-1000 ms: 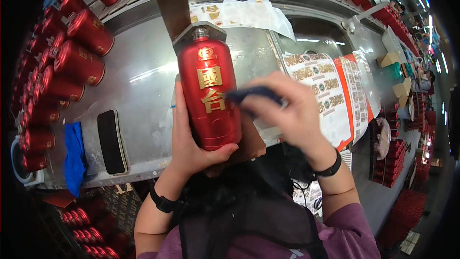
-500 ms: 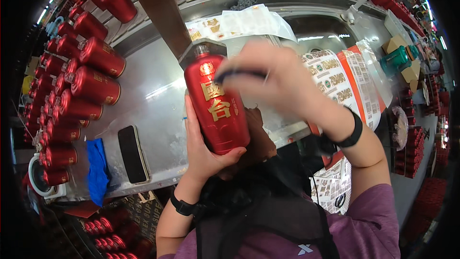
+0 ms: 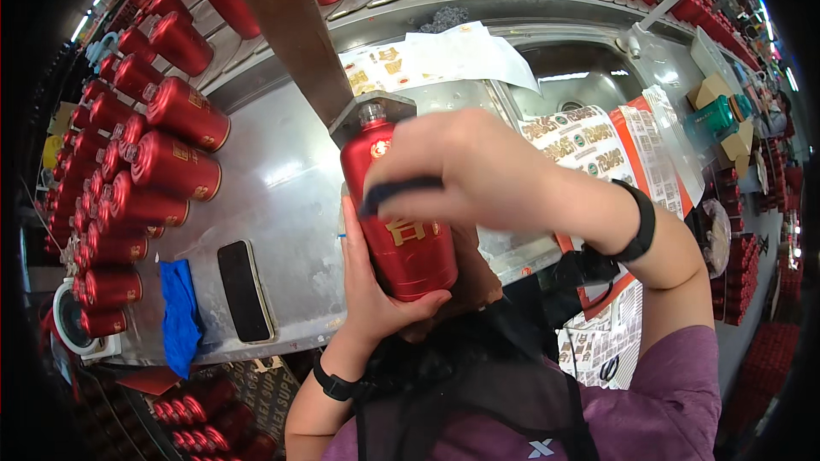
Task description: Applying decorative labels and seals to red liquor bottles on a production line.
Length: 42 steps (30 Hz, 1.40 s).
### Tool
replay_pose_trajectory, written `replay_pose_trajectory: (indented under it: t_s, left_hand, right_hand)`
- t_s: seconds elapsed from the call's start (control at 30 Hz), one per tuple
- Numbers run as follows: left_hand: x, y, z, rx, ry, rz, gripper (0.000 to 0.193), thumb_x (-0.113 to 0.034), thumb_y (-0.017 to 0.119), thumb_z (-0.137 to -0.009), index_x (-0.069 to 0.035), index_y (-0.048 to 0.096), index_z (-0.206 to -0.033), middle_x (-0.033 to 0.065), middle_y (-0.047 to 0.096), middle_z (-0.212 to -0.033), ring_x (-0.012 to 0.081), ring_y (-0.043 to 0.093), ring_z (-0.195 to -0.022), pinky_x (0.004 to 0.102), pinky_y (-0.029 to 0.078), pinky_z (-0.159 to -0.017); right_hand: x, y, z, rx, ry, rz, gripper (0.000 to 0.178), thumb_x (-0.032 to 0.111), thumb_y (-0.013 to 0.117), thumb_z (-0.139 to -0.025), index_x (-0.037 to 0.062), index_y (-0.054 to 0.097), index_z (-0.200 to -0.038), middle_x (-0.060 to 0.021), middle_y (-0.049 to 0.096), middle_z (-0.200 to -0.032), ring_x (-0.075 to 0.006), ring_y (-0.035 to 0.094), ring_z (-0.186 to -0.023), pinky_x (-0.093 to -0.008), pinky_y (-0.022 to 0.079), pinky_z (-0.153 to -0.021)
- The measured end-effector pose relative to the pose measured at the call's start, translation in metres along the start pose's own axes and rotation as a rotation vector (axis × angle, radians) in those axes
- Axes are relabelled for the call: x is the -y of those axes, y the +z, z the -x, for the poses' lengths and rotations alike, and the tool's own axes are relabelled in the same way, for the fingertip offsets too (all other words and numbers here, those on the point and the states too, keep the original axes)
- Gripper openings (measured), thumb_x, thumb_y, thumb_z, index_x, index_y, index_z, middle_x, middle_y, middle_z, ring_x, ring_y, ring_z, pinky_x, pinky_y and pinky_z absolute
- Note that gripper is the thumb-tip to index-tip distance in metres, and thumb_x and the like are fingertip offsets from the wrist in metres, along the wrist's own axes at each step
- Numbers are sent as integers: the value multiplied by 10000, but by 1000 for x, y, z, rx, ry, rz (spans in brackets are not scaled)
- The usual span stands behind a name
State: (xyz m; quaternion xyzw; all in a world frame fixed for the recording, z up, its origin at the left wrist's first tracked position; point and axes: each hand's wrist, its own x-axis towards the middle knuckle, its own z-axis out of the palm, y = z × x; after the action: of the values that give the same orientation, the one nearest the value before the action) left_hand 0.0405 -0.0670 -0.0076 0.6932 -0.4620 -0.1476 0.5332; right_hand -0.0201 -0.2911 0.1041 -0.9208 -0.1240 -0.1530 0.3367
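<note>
A glossy red bottle [image 3: 414,266] with gold characters and a clear neck stands tilted at the middle of the view. My left hand [image 3: 376,303] wraps around its lower end, thumb across the base. Its neck end sits by a grey angled metal bracket [image 3: 346,124] on a brown post. My right hand [image 3: 474,169] is closed on a dark narrow strip-like tool [image 3: 403,191], blurred by motion. The tool lies across the bottle's front and hides part of the gold lettering. I cannot make out its exact kind.
Rows of red bottles [image 3: 184,168] stand at the left. A blue cloth [image 3: 179,316] and a phone [image 3: 244,290] lie on the metal counter [image 3: 282,196]. Sticker sheets [image 3: 576,141] lie at the right, near a sink [image 3: 589,68] and faucet [image 3: 662,2]. More bottles line a conveyor behind.
My right hand has moved down the bottle with the dark tool, covering the upper gold character. The bottle stays in my left hand, and the whole view has shifted slightly.
</note>
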Motion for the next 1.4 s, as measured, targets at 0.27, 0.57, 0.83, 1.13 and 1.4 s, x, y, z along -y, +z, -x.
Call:
replay_pose_trajectory:
  t_s: [0.27, 0.57, 0.83, 1.13, 1.4]
  left_hand:
    - [1, 1, -1, -6, -14, 59, 1467, -511, 931, -562, 52, 18, -1562, 236, 396, -1454, 353, 475, -1269, 428, 390, -1063]
    - [0, 2, -1, 1, 4, 54, 1454, -460, 937, -569, 45, 3, -1563, 227, 388, -1466, 344, 465, -1287, 428, 388, -1068]
    - [3, 3, 0, 19, -70, 188, 1502, -421, 959, -551, 3, -59, -1570, 239, 324, -1503, 358, 383, -1384, 443, 336, -1131]
    - [-11, -5, -2, 57, -153, 148, 1448, -368, 946, -563, 1, -25, -1571, 249, 332, -1500, 402, 410, -1353, 450, 354, -1122]
    - [-9, -7, 1, 57, -137, 103, 1442, -410, 943, -582, -15, -24, -1577, 235, 326, -1502, 365, 401, -1368, 449, 364, -1116]
  right_hand:
    - [-10, -20, -19, -242, 173, 273, 239, 265, 702, -789, 115, 742, -971, -148, 708, -898, -342, 675, -839, -435, 536, -761]
    - [-10, 1, 0, -230, -120, 445, 202, 183, 714, -789, 154, 711, -990, -37, 598, -810, -254, 600, -808, -365, 502, -691]
    - [28, 19, 16, -42, 209, -59, 150, 210, 728, -789, 122, 713, -910, -82, 636, -847, -277, 606, -830, -399, 470, -748]
    - [64, 36, 36, 51, -159, 261, 227, 198, 709, -751, 211, 710, -978, -24, 559, -808, -217, 603, -778, -347, 508, -678]
    - [44, 37, 43, -380, -285, 400, 189, 161, 734, -752, 192, 734, -939, -13, 589, -785, -214, 601, -708, -337, 504, -647]
